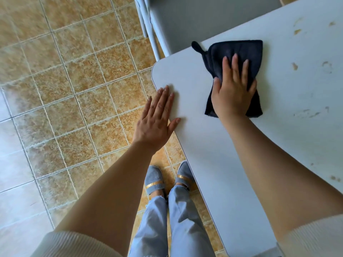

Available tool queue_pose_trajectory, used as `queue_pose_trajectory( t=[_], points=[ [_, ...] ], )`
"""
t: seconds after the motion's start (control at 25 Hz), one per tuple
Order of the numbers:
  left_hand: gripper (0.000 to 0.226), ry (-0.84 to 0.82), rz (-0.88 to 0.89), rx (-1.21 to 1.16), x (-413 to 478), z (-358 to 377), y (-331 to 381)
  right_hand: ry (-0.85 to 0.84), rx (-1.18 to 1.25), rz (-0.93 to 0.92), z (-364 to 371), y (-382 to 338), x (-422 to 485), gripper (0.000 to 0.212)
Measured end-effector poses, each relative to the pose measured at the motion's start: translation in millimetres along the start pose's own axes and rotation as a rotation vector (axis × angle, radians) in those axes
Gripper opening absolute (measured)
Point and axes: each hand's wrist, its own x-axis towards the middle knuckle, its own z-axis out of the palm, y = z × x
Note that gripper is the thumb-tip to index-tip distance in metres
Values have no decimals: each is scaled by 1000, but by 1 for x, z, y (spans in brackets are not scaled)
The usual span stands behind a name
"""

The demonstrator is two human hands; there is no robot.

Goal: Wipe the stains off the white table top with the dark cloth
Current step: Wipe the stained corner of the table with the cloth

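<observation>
The white table top fills the right half of the head view. A dark cloth with a small hanging loop lies folded near the table's far left corner. My right hand presses flat on the cloth, fingers spread, covering its near half. My left hand rests flat and empty on the table's left edge, fingers together and thumb out. Brownish stains dot the table to the right of the cloth, with more smears further right and near the far edge.
A grey chair with light metal legs stands tucked against the table's far side. Tan tiled floor spreads to the left. My feet in grey slippers stand close beside the table's near left edge.
</observation>
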Motion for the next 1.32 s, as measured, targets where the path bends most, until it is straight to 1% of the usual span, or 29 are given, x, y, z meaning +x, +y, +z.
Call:
queue_pose_trajectory(
  t=[0.08, 0.2, 0.32, 0.36, 0.4, 0.44, 0.56, 0.6, 0.64, 0.68, 0.8, 0.92, 1.04, 1.16, 1.24, 1.32],
  points=[
    [68, -2, 3, 7, 0, 1, -1, -19, 14, -73, 4, -25, 15, 56],
    [68, 12, 6, 23, -1, 1, -2, -21, 23, -226, 14, -55, 7, 55],
    [68, 32, -46, 12, -5, 1, 4, 18, -19, -444, 17, -44, -15, 52],
    [68, 32, -59, 6, -6, 2, 6, 46, -34, -486, 17, -32, -20, 51],
    [68, 31, -65, 0, -6, 1, 6, 71, -40, -480, 15, -20, -22, 50],
    [68, 32, -61, -5, -5, 1, 5, 88, -38, -420, 13, -10, -22, 50],
    [68, 40, -32, -7, -7, -1, 2, 22, 3, -127, 8, -14, -9, 53],
    [69, 33, -34, -7, -9, -1, 0, 5, 12, -76, 8, -25, -3, 54],
    [69, 24, -51, -11, -12, -1, -1, -3, 10, -73, 9, -38, 1, 55],
    [69, 19, -78, -15, -15, -1, -2, -14, 7, -107, 11, -52, 2, 55],
    [69, 10, -140, -24, -24, -5, -5, -26, 29, -272, 18, -76, -16, 53],
    [69, 8, -171, -45, -31, -11, -4, 9, 5, -383, 21, -63, -61, 51],
    [68, 6, -214, -71, -35, -14, 2, 28, -25, -417, 18, -24, -117, 50],
    [67, -3, -145, -70, -36, -11, 18, 68, -63, -348, 9, 30, -152, 50],
    [66, 0, -78, -63, -35, -7, 31, 102, -84, -209, 6, 49, -156, 50],
    [65, -5, -43, -57, -31, -5, 43, 121, -50, -45, 8, 42, -154, 52]
  ],
)
